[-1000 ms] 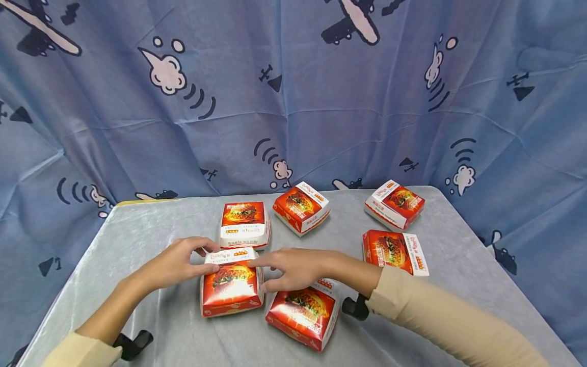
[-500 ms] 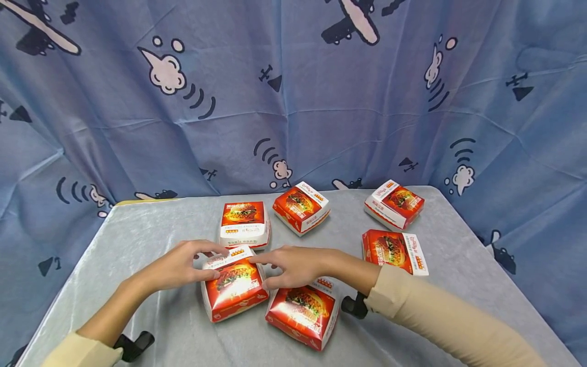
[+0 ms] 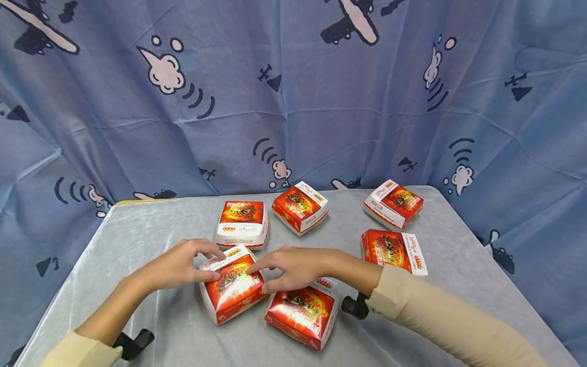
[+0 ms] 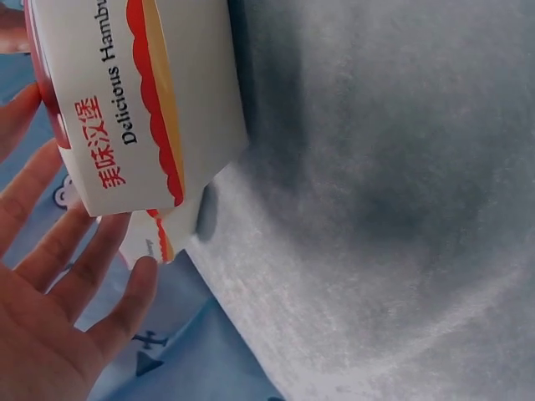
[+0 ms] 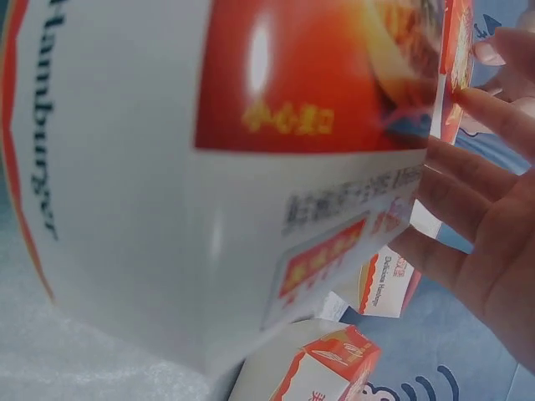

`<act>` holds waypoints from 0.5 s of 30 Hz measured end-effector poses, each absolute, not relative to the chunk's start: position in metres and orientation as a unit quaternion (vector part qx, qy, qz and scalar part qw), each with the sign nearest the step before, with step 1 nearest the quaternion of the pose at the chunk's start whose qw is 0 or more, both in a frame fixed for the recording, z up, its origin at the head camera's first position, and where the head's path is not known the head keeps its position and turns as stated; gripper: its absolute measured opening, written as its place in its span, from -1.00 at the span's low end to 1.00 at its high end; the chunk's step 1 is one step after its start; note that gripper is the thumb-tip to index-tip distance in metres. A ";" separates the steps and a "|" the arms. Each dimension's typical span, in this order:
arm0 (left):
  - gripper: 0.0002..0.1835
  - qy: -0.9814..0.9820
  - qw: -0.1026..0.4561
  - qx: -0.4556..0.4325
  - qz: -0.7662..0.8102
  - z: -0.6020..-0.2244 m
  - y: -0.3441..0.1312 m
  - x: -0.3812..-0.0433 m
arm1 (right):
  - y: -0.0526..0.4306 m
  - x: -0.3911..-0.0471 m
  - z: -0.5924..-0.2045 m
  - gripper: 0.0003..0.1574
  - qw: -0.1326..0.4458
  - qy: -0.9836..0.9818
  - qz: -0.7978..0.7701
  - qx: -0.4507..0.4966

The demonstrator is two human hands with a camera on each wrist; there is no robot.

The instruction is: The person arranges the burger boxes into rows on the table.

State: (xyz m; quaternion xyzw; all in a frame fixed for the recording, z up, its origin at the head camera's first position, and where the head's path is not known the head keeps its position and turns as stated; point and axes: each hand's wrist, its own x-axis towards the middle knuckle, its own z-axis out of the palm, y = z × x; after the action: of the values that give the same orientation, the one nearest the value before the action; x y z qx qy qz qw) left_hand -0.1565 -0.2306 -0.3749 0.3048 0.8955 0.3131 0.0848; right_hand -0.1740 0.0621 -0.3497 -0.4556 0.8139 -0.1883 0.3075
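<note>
Left hand (image 3: 183,263) is at the left side of the turned burger box (image 3: 235,291), which lies between the two hands on the grey tablecloth (image 3: 169,331), rotated so one corner points toward the camera side. Left grip: fingers spread fairly wide, thumb on the red top near the left edge, a fingertip at the white rear strip; left wrist view shows the fingers extended along the box, not wrapped round it. Box looks closed, contents hidden. Rear-left box (image 3: 242,224) sits just behind it, closed, red panel to the back; cannot tell if the two touch. Right hand (image 3: 293,267) comes in from the right: index fingertip on the red top, thumb at the right edge, moderate gap between them, other fingers partly hidden in head view; right wrist view shows long, fairly straight fingers beside the box. Rear-middle box (image 3: 300,206) stands angled, apart from the hands, closed. Front-middle box (image 3: 303,311) is just right of the turned one, partly covered by the right hand, top panel glossy with glare. Far right, two more: back-right box (image 3: 395,204) angled, front-right box (image 3: 392,250) partly behind the right sleeve (image 3: 440,306). Contents hidden in all.
</note>
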 end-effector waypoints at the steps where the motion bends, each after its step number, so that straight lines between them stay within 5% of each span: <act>1: -0.70 0.895 0.082 0.307 0.312 -0.375 -0.230 -0.157 | 0.062 -0.174 -0.350 -0.36 0.306 0.815 -0.188 -0.455; 15: -0.54 0.900 0.098 0.320 0.279 -0.365 -0.211 -0.152 | 0.062 -0.177 -0.348 -0.39 0.290 0.820 -0.181 -0.459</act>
State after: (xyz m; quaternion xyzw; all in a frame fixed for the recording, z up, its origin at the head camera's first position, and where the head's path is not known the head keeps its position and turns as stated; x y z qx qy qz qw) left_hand -0.1524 -0.2114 -0.3654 0.3200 0.9001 0.2789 0.0978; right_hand -0.1770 0.0621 -0.3476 -0.4591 0.8202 -0.1807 0.2896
